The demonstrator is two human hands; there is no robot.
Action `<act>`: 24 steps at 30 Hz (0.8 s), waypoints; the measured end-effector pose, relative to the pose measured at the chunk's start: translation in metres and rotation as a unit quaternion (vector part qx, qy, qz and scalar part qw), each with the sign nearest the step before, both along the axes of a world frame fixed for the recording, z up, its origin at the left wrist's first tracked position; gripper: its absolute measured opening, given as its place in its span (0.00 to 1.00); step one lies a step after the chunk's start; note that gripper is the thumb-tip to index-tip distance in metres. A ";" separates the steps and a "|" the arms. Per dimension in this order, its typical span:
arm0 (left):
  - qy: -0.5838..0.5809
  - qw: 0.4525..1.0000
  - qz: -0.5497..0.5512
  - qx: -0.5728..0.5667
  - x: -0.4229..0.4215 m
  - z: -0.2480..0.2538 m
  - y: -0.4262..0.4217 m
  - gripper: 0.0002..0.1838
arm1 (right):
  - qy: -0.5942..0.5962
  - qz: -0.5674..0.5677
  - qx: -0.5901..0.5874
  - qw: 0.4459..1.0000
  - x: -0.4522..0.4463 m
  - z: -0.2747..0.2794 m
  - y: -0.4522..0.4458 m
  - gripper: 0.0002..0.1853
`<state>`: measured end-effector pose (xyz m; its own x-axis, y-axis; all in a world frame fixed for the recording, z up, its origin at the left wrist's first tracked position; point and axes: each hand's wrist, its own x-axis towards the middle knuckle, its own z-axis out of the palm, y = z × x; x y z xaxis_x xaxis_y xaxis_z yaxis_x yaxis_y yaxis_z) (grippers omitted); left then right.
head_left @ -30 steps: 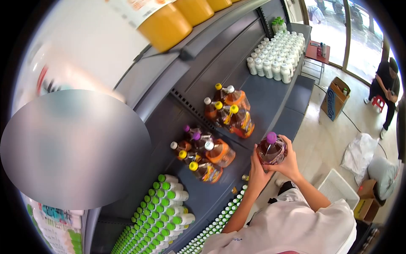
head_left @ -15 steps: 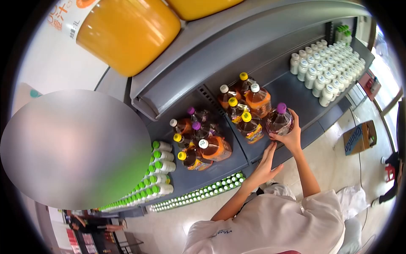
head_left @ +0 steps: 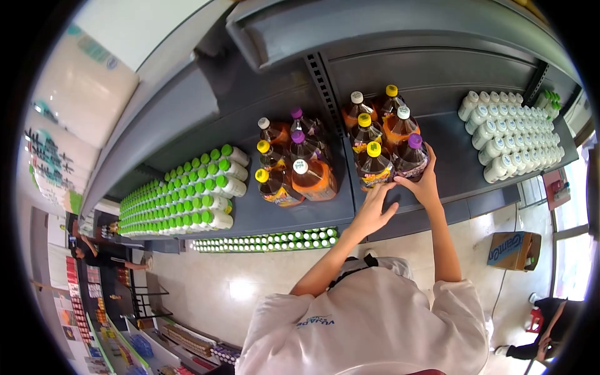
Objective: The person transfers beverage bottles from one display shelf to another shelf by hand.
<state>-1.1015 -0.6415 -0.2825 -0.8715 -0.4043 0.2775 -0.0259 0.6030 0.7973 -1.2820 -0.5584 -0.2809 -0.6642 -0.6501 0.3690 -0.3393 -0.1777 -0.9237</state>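
Note:
My right hand (head_left: 423, 182) is wrapped round the lower side of a purple-capped bottle of dark drink (head_left: 411, 157), which stands upright on the grey shelf. My left hand (head_left: 374, 211) has its fingers stretched out and its thumb apart. Its fingertips reach the base of a yellow-capped bottle (head_left: 374, 165) at the front of the same group; whether they press on it I cannot tell. Behind these two bottles stand a white-capped orange-labelled bottle (head_left: 400, 130), another yellow-capped bottle (head_left: 365, 132) and more bottles close together.
Left of the shelf joint stands a second group of drink bottles (head_left: 314, 181). Green-capped white bottles (head_left: 209, 201) fill the far left; small white bottles (head_left: 512, 140) stand in rows at right. An upper shelf edge (head_left: 400, 28) overhangs. A cardboard box (head_left: 514, 251) and a person (head_left: 550, 331) are at right.
The purple-capped bottle has moved left against the others, with my right hand still on it. My left hand has come up to the yellow-capped bottle's base. The camera view has turned.

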 end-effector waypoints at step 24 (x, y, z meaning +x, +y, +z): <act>0.112 0.992 0.041 0.028 -0.007 -0.023 -0.007 0.18 | 0.235 0.435 -0.180 0.851 0.072 0.302 0.195 0.15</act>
<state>-1.1087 -0.6483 -0.3055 -0.7534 -0.4921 0.4362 0.1092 0.5605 0.8209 -1.2101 -0.3630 0.0208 0.2851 -0.6084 0.7406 -0.2511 -0.7931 -0.5549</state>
